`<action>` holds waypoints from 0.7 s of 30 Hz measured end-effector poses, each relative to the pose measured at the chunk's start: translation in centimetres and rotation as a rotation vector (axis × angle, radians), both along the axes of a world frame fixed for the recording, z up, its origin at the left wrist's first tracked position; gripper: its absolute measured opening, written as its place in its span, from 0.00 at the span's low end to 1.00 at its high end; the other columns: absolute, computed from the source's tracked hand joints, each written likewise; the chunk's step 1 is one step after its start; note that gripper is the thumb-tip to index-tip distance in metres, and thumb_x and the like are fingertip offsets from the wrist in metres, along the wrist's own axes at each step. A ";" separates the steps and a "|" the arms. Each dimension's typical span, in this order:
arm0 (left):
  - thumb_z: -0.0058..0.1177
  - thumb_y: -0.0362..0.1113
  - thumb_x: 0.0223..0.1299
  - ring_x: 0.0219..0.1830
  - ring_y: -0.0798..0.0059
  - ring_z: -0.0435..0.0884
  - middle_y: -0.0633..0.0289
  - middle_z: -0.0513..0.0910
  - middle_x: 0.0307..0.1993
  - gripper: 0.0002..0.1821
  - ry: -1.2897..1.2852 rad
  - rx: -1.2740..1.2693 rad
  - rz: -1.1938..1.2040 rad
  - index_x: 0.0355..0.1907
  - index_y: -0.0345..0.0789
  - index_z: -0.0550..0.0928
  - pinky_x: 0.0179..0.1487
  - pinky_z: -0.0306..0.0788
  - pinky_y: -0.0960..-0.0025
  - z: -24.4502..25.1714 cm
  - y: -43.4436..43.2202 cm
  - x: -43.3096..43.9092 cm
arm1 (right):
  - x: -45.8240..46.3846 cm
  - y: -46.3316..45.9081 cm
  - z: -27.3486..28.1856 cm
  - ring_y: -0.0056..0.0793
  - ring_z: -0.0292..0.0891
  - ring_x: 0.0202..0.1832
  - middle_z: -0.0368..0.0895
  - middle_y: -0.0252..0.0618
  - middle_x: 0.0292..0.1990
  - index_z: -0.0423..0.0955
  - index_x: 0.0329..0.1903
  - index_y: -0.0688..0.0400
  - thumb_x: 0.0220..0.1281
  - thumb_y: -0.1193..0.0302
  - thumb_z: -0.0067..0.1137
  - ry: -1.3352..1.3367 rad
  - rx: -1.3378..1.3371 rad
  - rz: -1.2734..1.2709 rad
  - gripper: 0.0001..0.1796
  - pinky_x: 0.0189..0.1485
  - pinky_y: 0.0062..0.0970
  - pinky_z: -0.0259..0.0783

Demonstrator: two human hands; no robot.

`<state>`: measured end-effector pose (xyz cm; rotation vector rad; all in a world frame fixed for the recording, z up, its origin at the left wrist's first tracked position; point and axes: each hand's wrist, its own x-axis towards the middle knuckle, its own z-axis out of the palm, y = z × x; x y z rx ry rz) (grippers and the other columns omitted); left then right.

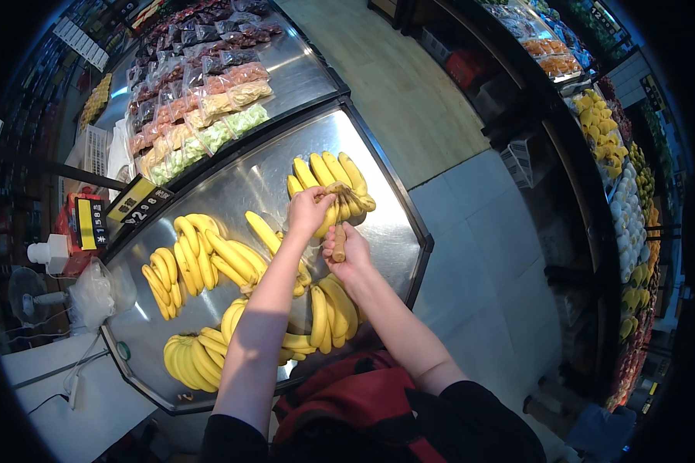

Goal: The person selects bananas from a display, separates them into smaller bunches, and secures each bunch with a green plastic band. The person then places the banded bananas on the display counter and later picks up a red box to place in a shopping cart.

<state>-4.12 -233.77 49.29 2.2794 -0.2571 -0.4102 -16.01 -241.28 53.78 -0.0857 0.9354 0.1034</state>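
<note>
A bunch of yellow bananas point(352, 173) lies on the sloping steel display table point(382, 272), beyond my other bananas. My left hand point(308, 211) pinches the brownish crown where its stems join. Just below, my right hand point(352, 250) is wrapped around the wooden handle point(339, 243) of a tool, likely a knife. Its working end points toward the crown, but I cannot make out a blade clearly. Nearer to me lie several more bunches, among them one in the middle point(234, 254), one at the left point(163, 280) and one by my right forearm point(333, 312).
Bagged produce point(202, 87) fills the adjoining steel counter. Price signs point(140, 201) and a clear plastic bag point(95, 289) border the left edge. A green tape roll point(123, 350) sits at the table's corner. Fruit shelves point(608, 191) stand across the aisle; a person's legs point(556, 411) show lower right.
</note>
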 end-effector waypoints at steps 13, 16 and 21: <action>0.69 0.43 0.47 0.35 0.53 0.84 0.49 0.85 0.32 0.18 -0.181 0.001 -0.087 0.39 0.34 0.87 0.43 0.77 0.60 0.0 1.1 -2.9 | -1.0 -3.3 -3.1 0.19 0.58 0.15 0.66 0.29 0.18 0.68 0.39 0.56 0.75 0.55 0.42 -0.032 -0.312 0.420 0.17 0.17 0.20 0.54; 0.70 0.44 0.45 0.35 0.54 0.84 0.51 0.85 0.30 0.16 -0.047 0.066 -0.064 0.34 0.37 0.88 0.42 0.76 0.61 0.7 0.7 -4.6 | -2.8 -5.5 -3.9 0.18 0.57 0.15 0.65 0.28 0.17 0.69 0.39 0.56 0.75 0.54 0.43 -0.051 -0.375 0.646 0.18 0.17 0.19 0.53; 0.66 0.42 0.47 0.48 0.64 0.79 0.64 0.87 0.39 0.12 -0.286 0.110 -0.043 0.35 0.41 0.88 0.57 0.65 0.59 0.7 0.2 -7.4 | -4.5 -5.2 -3.3 0.19 0.56 0.14 0.65 0.28 0.17 0.69 0.37 0.57 0.75 0.55 0.43 -0.068 -0.514 0.658 0.18 0.16 0.20 0.54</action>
